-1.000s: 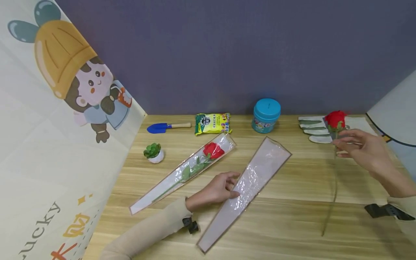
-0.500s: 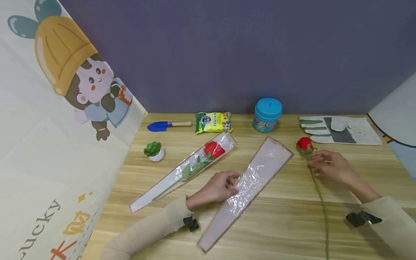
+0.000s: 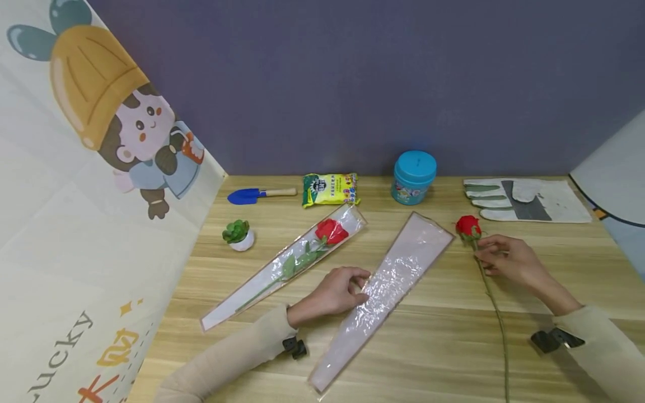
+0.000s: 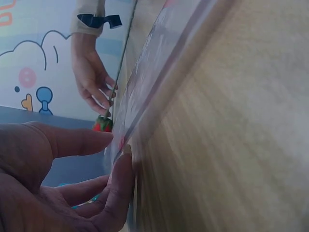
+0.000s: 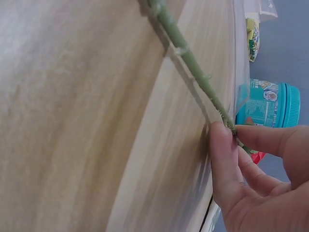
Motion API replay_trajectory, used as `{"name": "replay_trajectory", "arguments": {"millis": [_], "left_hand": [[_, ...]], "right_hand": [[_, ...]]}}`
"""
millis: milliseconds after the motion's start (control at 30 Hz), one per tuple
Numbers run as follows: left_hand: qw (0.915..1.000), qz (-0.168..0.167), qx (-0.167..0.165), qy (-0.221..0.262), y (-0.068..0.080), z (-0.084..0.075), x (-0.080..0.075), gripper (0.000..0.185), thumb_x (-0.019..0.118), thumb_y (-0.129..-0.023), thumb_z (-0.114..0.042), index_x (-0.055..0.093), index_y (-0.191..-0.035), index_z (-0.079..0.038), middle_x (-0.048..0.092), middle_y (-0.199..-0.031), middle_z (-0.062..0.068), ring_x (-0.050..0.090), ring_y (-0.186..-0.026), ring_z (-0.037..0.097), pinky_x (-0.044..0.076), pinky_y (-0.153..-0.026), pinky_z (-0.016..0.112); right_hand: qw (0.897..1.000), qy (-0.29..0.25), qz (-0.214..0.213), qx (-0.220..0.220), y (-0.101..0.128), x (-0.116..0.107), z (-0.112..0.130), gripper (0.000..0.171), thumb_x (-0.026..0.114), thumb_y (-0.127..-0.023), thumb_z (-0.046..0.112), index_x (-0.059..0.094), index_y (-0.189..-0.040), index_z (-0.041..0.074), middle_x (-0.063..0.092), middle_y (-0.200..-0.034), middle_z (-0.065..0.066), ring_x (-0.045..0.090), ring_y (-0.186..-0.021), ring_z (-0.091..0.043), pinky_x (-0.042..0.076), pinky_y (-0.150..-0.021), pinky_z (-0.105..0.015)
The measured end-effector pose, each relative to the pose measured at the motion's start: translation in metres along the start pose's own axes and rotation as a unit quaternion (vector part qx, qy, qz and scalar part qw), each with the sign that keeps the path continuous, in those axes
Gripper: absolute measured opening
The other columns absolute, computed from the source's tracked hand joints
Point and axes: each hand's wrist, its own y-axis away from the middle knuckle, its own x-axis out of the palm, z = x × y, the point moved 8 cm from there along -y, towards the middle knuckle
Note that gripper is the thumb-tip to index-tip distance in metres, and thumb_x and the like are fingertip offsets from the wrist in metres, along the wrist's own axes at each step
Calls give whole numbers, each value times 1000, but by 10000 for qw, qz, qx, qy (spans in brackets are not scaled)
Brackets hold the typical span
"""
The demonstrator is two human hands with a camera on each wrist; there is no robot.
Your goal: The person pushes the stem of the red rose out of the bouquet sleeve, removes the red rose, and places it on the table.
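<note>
Right hand [image 3: 509, 262] pinches the stem of a loose red rose [image 3: 468, 226] just below the bloom, thumb and fingers [image 5: 222, 164] curled round the green stem. The rose lies low over the wooden table [image 3: 453, 336], bloom just beside the wide top end of the empty sleeve [image 3: 388, 285], stem running back toward the person along the right forearm. Whether the bloom touches the sleeve edge cannot be told.

Left hand [image 3: 335, 291] rests on the left edge of the empty clear plastic sleeve, about mid-length. Fingers [image 4: 120, 188] are curled and the thumb meets them at the film's edge in the left wrist view, so it holds the sleeve edge. The sleeve lies flat on the table, diagonal, narrow tip toward the person, wide mouth toward the far right.

Left of it, a second sleeve [image 3: 237, 305] with a red rose already inside [image 3: 330, 232] lies parallel, near but apart from the empty one. A small potted succulent [image 3: 238, 235] sits just left of that. Along the back edge: blue trowel [image 3: 249, 196], yellow-green packet [image 3: 330, 190], teal round tin [image 3: 414, 178], work gloves [image 3: 524, 200] at far right. Cartoon-print panel [image 3: 101, 168] stands on the left side, purple-grey wall [image 3: 353, 84] behind.
</note>
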Motion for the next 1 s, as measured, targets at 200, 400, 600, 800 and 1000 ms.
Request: {"name": "replay_trajectory", "arguments": {"millis": [200,400,600,800,1000], "left_hand": [[9999,16,-104,-1,3,1,0,49,80,-88,-8,65,-135,-3,75,-107,8,61,-74,1,55,-72,14],[9997,17,-130,199,10,5,-4,58,80,-87,-6,59,-141,-2,72,-112,11,64,-77,6,56,-72,15],[9984,35,-42,568,20,9,-12,65,80,-87,-6,53,-146,-7,70,-117,13,69,-83,12,58,-75,17],[9969,-277,116,731,28,10,-28,69,81,-87,-7,50,-149,-7,70,-121,14,71,-89,16,60,-75,20],[9939,-598,127,920,35,10,-49,72,81,-87,-5,47,-151,-6,68,-126,20,71,-95,23,62,-77,23]], "right_hand": [[10000,-18,57,28,-1,0,-4,45,61,-105,16,51,-137,-15,76,-103,-13,70,-76,-5,66,-67,-29],[10000,-7,46,51,2,-5,-7,47,60,-106,21,52,-139,-12,76,-104,-11,71,-78,-5,66,-69,-29],[9961,635,-356,-492,14,-15,12,41,62,-105,21,59,-132,-10,72,-109,-30,70,-72,-3,63,-60,-30],[9749,1649,-910,-1187,24,-21,54,29,68,-101,21,70,-122,1,74,-108,-28,67,-72,-7,52,-55,-23],[9673,1672,-916,-1673,26,-5,94,23,71,-97,12,73,-118,3,76,-108,-22,70,-81,-18,53,-61,-20]]}}
